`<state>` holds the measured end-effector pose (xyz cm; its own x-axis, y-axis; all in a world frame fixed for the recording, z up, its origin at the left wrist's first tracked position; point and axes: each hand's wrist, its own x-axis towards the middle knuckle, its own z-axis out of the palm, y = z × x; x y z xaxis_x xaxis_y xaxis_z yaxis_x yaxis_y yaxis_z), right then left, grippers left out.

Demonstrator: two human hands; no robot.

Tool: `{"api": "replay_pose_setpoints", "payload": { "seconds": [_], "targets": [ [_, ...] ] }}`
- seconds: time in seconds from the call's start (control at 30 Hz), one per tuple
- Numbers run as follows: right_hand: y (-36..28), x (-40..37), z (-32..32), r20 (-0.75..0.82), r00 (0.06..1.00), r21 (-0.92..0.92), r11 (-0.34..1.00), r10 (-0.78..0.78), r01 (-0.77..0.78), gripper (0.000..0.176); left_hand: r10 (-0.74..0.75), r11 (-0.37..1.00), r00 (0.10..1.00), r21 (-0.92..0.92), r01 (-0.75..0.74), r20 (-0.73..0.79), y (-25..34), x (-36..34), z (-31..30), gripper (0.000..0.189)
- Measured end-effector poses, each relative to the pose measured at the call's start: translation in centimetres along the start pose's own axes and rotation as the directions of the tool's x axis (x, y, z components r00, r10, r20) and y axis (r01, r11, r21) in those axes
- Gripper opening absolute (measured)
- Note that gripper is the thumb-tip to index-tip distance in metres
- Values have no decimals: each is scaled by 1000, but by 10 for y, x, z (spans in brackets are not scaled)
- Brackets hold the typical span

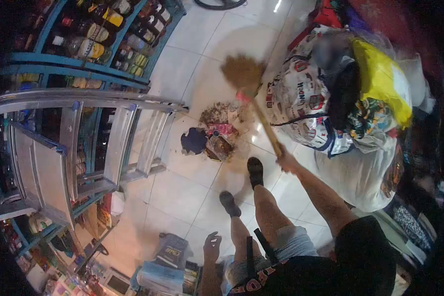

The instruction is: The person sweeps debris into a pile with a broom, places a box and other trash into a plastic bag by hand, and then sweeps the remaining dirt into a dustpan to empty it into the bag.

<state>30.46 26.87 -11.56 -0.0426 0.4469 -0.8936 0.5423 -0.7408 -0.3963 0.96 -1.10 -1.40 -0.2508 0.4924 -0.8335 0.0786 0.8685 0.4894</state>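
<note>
My right hand (287, 163) is wrapped round the handle of a broom (267, 122), whose tan bristles spread over the floor further ahead and look smeared by motion. My left hand (212, 245) hangs low by my left leg, fingers loosely bent and apart, holding nothing. Between the broom and the ladder lies a heap of dusty debris (216, 114) on the tiles. Beside it are a pink wrapper (222, 129), a dark blue crumpled piece (194, 141) and a brown lump (219, 148) that I cannot make out. My dark shoes stand just behind this heap.
A metal stepladder (121, 145) stands at left, in front of blue shelves (74, 60) with several bottles. At right, a large printed bag (301, 96) and a yellow bag (382, 79) are piled up. A dark grey bag (172, 250) sits near my left hand.
</note>
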Motion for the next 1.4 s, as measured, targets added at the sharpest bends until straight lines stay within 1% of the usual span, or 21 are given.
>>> {"api": "replay_pose_setpoints", "payload": {
  "seconds": [0.03, 0.1, 0.17, 0.23, 0.27, 0.3, 0.4, 0.5, 0.57, 0.63, 0.7, 0.83, 0.9, 0.97, 1.03, 1.1, 1.17, 1.23, 1.3, 1.37, 1.4],
  "targets": [
    [-11, -38, -7, 116, 991, 62, 995, 67, -75, 68, 13, 1000, 1000, 1, -13, 12, 3, 0, 0, 26],
    [-11, -85, -24, 155, 987, 135, 991, -32, 11, 65, 39, 994, 998, 102, -43, 39, 13, 0, -1, 26],
    [-8, -129, -47, 167, 985, 284, 959, -34, -15, 63, 14, 989, 999, 143, -18, 28, 25, -3, -2, 26],
    [-17, -174, -59, 112, 994, 263, 964, 2, -31, 64, -19, 982, 1000, 187, 19, 1, 19, -4, -8, 28],
    [-17, -184, -63, 114, 994, 266, 964, 0, -31, 64, 39, 989, 999, 144, -40, 14, 1, -1, -12, 28],
    [-15, -192, -67, 4, 999, 275, 961, -40, 38, 64, 94, 990, 995, 102, -96, 21, -9, -2, -17, 28],
    [10, -157, -70, -183, 960, 254, 933, -214, 256, 59, -1, 993, 1000, 122, 1, -6, -5, -14, -16, 28],
    [-28, -108, -63, -239, 970, 279, 954, -45, 113, 58, 72, 995, 997, 65, -71, -12, -37, -14, -16, 28],
    [25, -8, -40, 58, 998, 479, 877, -6, -23, 44, 40, 991, 999, 128, -37, -24, -34, -20, -17, 28],
    [17, -12, 12, -84, 972, 527, 818, -219, 230, 46, 13, 979, 999, 205, -5, -37, -25, -24, -20, 28],
    [24, -30, 61, -82, 996, -32, 999, -31, 29, 62, 8, 956, 998, 292, 8, -55, -18, -30, -22, 27],
    [95, -68, 130, -59, 975, -94, 974, -214, 208, 61, 43, 964, 997, 266, -25, -60, -19, -36, -29, 28],
    [85, -111, 112, 111, 984, -37, 989, -139, 144, 59, -11, 972, 998, 232, 27, -69, -7, -40, -27, 28],
    [55, -163, 75, 244, 968, 171, 985, -57, 15, 59, 1, 973, 998, 231, 12, -57, -23, -35, -32, 29],
    [40, -195, 45, 235, 971, 194, 978, 32, -79, 62, 7, 975, 999, 223, 3, -46, -26, -31, -30, 29],
    [42, -212, 20, 194, 980, 274, 962, -54, -1, 62, -25, 978, 999, 205, 33, -41, -22, -35, -30, 30],
    [20, -215, -2, 86, 996, 182, 983, -28, 12, 63, -21, 977, 998, 211, 34, -60, -19, -38, -30, 29],
    [-6, -198, -21, -33, 993, 178, 977, -112, 116, 60, -13, 977, 997, 212, 30, -79, -20, -40, -29, 29],
    [-24, -153, -37, -134, 965, 275, 928, -224, 253, 56, -49, 988, 995, 145, 60, -84, -24, -41, -28, 29],
    [-48, -90, -50, -285, 912, 186, 917, -294, 354, 62, -22, 989, 995, 141, 36, -98, -30, -42, -26, 29],
    [-53, -44, -57, -377, 827, 69, 878, -416, 473, 57, 2, 989, 994, 149, 15, -108, -37, -46, -26, 29]
  ]
}}
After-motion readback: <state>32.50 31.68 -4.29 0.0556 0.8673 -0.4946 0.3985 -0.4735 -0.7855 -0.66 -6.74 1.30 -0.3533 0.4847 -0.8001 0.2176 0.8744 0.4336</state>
